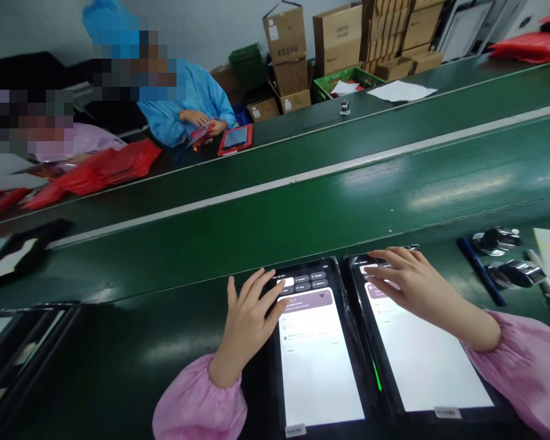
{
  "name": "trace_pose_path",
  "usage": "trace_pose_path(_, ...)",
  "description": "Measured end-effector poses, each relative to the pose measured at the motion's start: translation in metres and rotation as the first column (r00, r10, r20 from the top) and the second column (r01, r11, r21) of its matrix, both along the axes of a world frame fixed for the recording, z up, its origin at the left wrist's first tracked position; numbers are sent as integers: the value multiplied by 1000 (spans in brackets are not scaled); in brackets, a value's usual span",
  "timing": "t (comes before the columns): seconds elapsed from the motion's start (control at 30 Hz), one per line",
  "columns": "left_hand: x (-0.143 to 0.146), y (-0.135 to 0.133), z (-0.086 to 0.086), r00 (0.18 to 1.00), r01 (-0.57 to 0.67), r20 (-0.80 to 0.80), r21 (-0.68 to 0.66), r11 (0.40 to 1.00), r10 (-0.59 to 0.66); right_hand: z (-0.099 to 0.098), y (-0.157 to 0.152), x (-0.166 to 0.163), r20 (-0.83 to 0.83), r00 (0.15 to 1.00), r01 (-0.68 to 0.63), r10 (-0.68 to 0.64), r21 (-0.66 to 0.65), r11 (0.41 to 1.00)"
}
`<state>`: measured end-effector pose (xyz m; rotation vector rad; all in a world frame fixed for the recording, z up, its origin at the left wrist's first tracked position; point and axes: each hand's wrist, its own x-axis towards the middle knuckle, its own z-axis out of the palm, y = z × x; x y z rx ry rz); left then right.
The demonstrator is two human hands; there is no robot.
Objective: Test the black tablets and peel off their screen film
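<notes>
Two black-framed tablets lie side by side in front of me with lit white screens. Over the upper left of the left tablet is my left hand, its fingers spread and fingertips at the row of dark buttons on the screen. My right hand reaches across the top of the right tablet, fingers extended and covering part of its screen. Neither hand grips anything. Each tablet has a small label at its lower edge, and a green light strip shows between them.
To the right are a blue pen and shiny metal knob-like pieces. More dark tablets lie at left. Beyond the green conveyor, a co-worker in blue handles something beside a red-framed tablet; red sleeves are piled nearby.
</notes>
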<state>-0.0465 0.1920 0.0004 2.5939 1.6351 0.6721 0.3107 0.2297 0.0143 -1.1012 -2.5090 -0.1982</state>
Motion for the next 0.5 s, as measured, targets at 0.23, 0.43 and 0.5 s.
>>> trace_pose_path(0.23, -22, -20, -6, 895, -95, 403, -246, 965, 191, 3, -14, 44, -420, 876, 140, -237, -251, 958)
trace_pose_path(0.43, 4, -14, -30, 253, -138, 754, -592, 794, 606, -20, -13, 68, -638, 265, -33, -723, -755, 655)
trace_pose_path(0.5, 19, 8, -25, 148, -101, 764, -620, 778, 628, -27, 1, 62, -631, 262, -95, -730, -770, 631)
